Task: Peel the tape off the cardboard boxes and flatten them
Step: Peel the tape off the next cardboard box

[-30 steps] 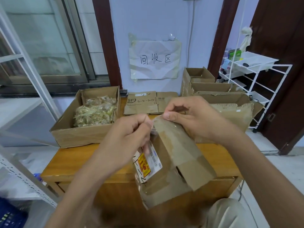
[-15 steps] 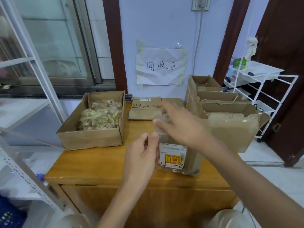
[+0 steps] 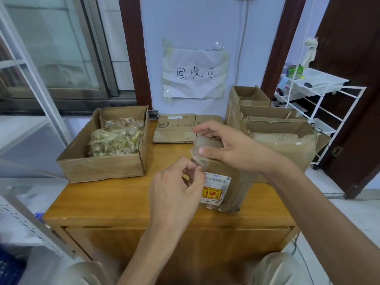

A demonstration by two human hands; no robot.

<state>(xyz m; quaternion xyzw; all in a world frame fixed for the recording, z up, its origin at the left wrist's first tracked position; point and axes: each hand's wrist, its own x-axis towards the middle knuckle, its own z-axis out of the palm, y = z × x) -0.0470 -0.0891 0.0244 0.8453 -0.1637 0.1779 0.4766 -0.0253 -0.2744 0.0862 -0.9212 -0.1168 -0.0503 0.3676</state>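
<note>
A small brown cardboard box (image 3: 230,188) with a white shipping label and a yellow-red sticker stands on the wooden table (image 3: 115,202), near its front edge. My right hand (image 3: 230,147) rests on the box's top and holds it down. My left hand (image 3: 176,190) is at the box's upper left corner, thumb and forefinger pinched on an end of clear tape (image 3: 196,160) there. Flattened boxes (image 3: 174,130) lie at the table's back, one marked SF.
An open box (image 3: 102,167) with balled-up used tape sits at the left of the table. Several open cardboard boxes (image 3: 273,124) stand in a row at the right. A white wire rack (image 3: 320,95) stands beyond them, a metal shelf frame at far left.
The box was held up in both hands near my chest; it now stands on the table. My right hand presses on its top and my left has pinched the tape at the corner.
</note>
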